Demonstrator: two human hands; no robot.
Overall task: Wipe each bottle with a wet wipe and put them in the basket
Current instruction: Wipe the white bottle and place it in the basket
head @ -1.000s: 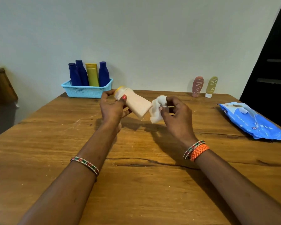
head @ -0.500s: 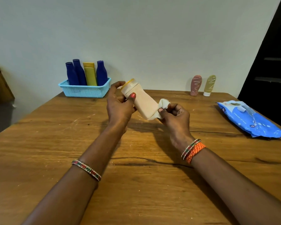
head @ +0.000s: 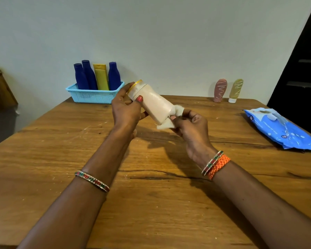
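Bottle (head: pixel 153 105) tilts cap-end up-left, gripped by left hand (head: pixel 126 108); right hand (head: pixel 190 126) pinches wipe (head: pixel 166 124).

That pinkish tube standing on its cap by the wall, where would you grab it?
Grip the pink tube around its wide middle, coming from the front, thumb on one side and fingers on the other. It stands upright close to the wall, with the yellow-green tube just to its right, so the front and left look freest.

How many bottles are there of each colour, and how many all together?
Dark blue bottles, in the basket: 3
Yellow bottle, in the basket: 1
Cream bottle, held in the hands: 1
Pink tube, by the wall: 1
Olive tube, by the wall: 1
Total: 7
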